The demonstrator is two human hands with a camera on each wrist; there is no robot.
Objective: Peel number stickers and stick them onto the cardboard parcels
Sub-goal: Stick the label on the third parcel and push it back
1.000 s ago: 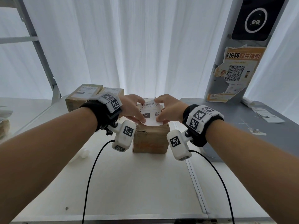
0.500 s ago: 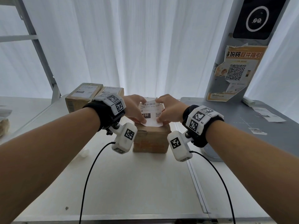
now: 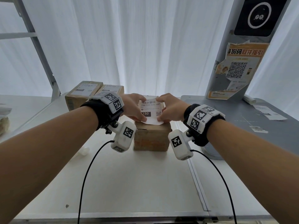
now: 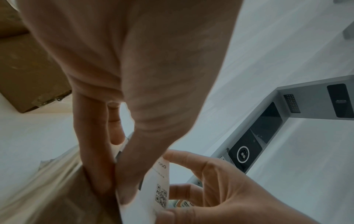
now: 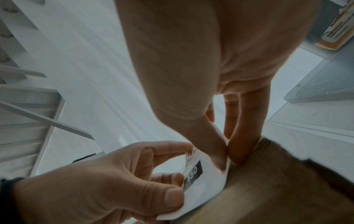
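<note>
A white number sticker printed "150", with a barcode and a QR code, is held tilted over the top of a small brown cardboard parcel at the table's middle. My left hand pinches its left edge between thumb and fingers, and my right hand pinches its right edge. The sticker's lower edge lies at the parcel's top front edge. In the left wrist view the sticker shows its QR code beside my right hand. In the right wrist view the sticker shows "150" above the parcel.
Two labelled cardboard parcels stand at the back left on the white table. A grey kiosk post with a QR poster rises at the right from a grey top with loose paper slips. A metal rack stands left.
Both hands have lowered the sticker a little and laid it flatter toward the parcel's top. The parcel has stayed in place.
</note>
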